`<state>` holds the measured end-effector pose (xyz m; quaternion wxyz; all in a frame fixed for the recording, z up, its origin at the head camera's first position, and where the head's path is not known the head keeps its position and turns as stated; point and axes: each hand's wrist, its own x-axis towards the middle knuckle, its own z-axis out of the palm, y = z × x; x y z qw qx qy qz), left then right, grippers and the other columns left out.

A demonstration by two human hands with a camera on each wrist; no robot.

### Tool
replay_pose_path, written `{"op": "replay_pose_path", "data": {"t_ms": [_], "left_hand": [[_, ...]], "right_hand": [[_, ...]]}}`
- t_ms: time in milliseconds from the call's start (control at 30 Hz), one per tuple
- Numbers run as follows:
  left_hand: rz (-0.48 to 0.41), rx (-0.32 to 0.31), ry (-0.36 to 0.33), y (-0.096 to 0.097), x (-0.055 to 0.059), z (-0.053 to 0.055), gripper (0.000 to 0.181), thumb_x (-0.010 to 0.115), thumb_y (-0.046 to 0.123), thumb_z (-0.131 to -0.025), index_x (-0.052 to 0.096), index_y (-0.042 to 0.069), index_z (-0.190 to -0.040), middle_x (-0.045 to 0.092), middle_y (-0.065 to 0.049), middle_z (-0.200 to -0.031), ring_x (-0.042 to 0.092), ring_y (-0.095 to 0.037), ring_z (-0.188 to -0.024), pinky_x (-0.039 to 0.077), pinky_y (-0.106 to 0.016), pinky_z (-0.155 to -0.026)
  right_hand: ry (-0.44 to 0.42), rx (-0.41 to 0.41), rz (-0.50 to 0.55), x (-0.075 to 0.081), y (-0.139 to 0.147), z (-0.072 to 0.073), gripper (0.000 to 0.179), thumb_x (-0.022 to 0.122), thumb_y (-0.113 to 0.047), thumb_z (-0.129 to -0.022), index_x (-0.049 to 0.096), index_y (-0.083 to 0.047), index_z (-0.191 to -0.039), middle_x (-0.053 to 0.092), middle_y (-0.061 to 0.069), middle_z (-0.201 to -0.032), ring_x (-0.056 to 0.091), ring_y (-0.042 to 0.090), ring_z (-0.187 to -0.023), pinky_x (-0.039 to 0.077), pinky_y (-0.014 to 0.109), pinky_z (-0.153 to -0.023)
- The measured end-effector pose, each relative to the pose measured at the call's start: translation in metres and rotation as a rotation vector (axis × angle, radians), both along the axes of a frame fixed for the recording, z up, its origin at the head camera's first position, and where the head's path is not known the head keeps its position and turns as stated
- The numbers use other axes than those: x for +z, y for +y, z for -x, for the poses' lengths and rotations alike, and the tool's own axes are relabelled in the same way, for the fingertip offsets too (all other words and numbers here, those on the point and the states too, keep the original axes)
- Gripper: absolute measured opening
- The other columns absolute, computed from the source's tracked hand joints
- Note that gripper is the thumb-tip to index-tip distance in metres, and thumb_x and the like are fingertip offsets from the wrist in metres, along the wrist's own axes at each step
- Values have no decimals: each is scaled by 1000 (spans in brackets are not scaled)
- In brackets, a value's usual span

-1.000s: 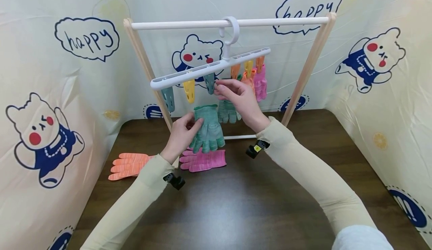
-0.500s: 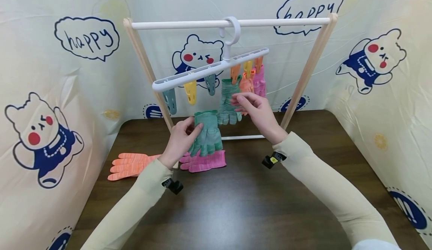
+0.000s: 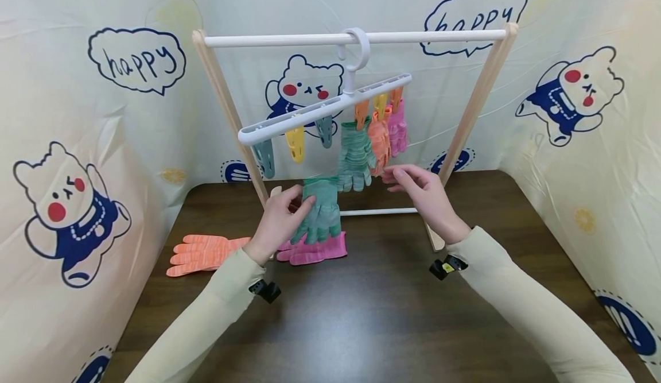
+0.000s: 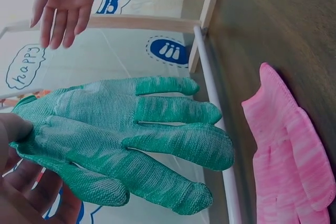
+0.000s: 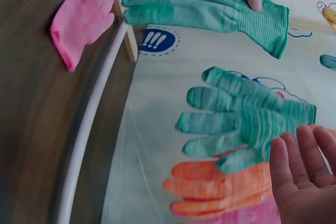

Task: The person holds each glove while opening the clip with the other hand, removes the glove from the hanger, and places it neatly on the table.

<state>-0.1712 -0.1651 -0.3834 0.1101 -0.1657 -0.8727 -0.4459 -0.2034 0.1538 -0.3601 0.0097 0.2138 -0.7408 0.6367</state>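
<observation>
My left hand [image 3: 276, 222] pinches a green knit glove [image 3: 321, 211] near its cuff, thumb on the face of it, and the glove's fingers hang down. In the left wrist view my left thumb [image 4: 16, 126] presses on the held glove [image 4: 105, 124]. My right hand [image 3: 428, 202] holds nothing; its fingers are loosely extended below and right of the hanging gloves. Another green glove [image 3: 355, 156] hangs from an orange clip [image 3: 361, 115]. Behind it an orange glove [image 3: 379, 142] and a pink glove [image 3: 397, 130] hang from clips too.
A white hanger [image 3: 294, 121] hooks over the rack's top rod [image 3: 279, 41]. On its left half are a blue-grey clip [image 3: 265, 159], a yellow clip [image 3: 295, 145] and another blue-grey clip [image 3: 324, 132]. An orange glove [image 3: 198, 255] and a pink glove [image 3: 322, 250] lie on the table.
My right hand has drawn away from the inner blue-grey clip, down and to the right. My left hand has lowered slightly with the green glove still in its grip.
</observation>
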Motion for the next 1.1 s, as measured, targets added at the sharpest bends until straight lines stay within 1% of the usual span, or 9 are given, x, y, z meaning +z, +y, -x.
{"op": "replay_pose_path", "data": {"t_ms": [100,200,367,467,533,733,933,1033,1100], "left_hand": [[-2,-3,-1,1,-2,-1,14,66,18,-103,64,8,-93,59,-4,-77,56,-22,-73,50,-31,-66],[-3,-7,4,2,-4,-2,13,67,17,-103,64,9,-93,58,-4,-76,56,-21,-72,50,-30,-65],[9,-20,30,6,-11,-3,10,68,15,-102,66,8,-95,58,-3,-77,55,-20,-71,50,-30,-65],[24,-29,53,9,-13,-5,7,69,14,-101,68,8,-97,60,-3,-79,55,-19,-71,51,-29,-65],[37,-31,72,11,-15,-5,7,70,13,-100,68,8,-96,60,-2,-79,55,-18,-71,52,-29,-65],[89,-42,144,21,-20,-5,12,70,14,-100,64,10,-90,56,0,-77,54,-16,-70,51,-29,-65],[168,-37,204,33,-23,-1,7,70,15,-100,67,9,-96,61,-1,-81,57,-15,-71,54,-31,-66],[217,-32,230,38,-23,2,7,70,15,-100,69,8,-98,62,-1,-82,56,-14,-69,52,-31,-64],[253,-34,250,42,-23,3,7,70,15,-100,70,8,-99,62,-2,-81,55,-14,-67,50,-31,-61]], "right_hand": [[1,-18,-2,-4,9,-6,38,52,-28,-111,66,2,-131,72,6,-123,69,20,-112,56,31,-97],[-12,-36,-24,-9,18,-10,38,52,-29,-111,66,0,-131,73,2,-122,69,16,-110,55,30,-97],[-31,-46,-73,-19,31,-15,39,51,-29,-111,65,2,-131,69,18,-129,69,12,-110,56,29,-96],[-31,-48,-97,-25,38,-17,40,51,-27,-111,64,4,-131,66,26,-132,69,9,-110,55,26,-95],[-29,-54,-109,-28,42,-18,40,50,-27,-111,64,5,-131,66,27,-131,69,8,-109,55,24,-94],[-30,-83,-126,-39,51,-23,40,50,-27,-112,65,5,-130,70,19,-127,68,6,-108,56,24,-93],[-39,-104,-147,-50,59,-25,39,50,-26,-112,66,6,-128,71,18,-124,69,4,-105,56,24,-91],[-49,-110,-164,-53,62,-25,39,50,-26,-112,67,6,-127,71,18,-124,68,4,-105,57,25,-91],[-55,-108,-174,-56,64,-26,39,50,-26,-112,67,5,-128,70,21,-125,67,4,-105,57,26,-91]]}}
